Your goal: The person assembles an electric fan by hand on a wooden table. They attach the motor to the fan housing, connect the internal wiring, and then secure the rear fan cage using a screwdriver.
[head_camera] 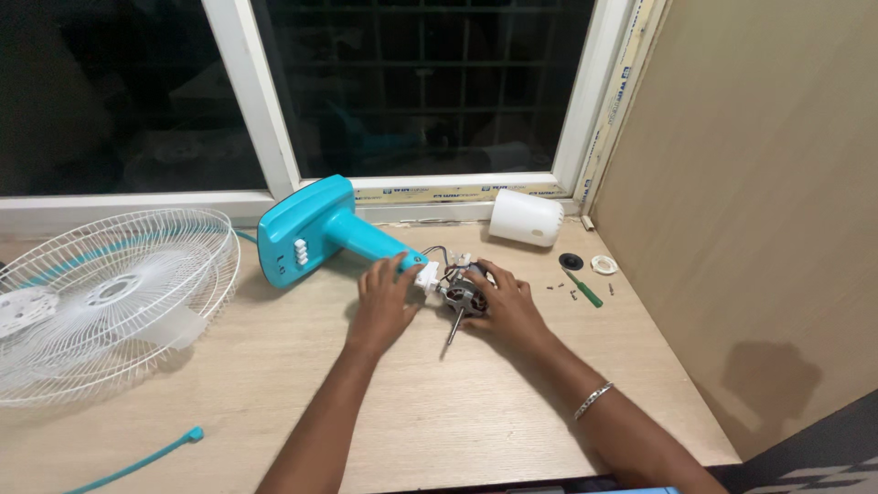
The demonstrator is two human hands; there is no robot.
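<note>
Head view shows my left hand (384, 306) curled over the white joint at the end of the turquoise fan stand (320, 229), fingers closed around it. Just right, my right hand (508, 306) cups the bare fan motor (465, 297), fingers wrapped on it, mid-table (457, 412). White motor cover (526, 217) lies farther back; green screwdriver (583, 288) right.

- two hands: left hand (384, 306) and right hand (508, 306)
- one turquoise fan stand (315, 229)
- one bare fan motor (465, 295)
- one white motor cover (525, 218)
- one white wire grille (110, 293)
- one green-handled screwdriver (583, 288)
- one black ring (571, 262)
- one white ring (604, 265)
- a few small screws (560, 287), too small to count exactly
- one turquoise strap (137, 462)
- one bracelet (593, 400)
</note>
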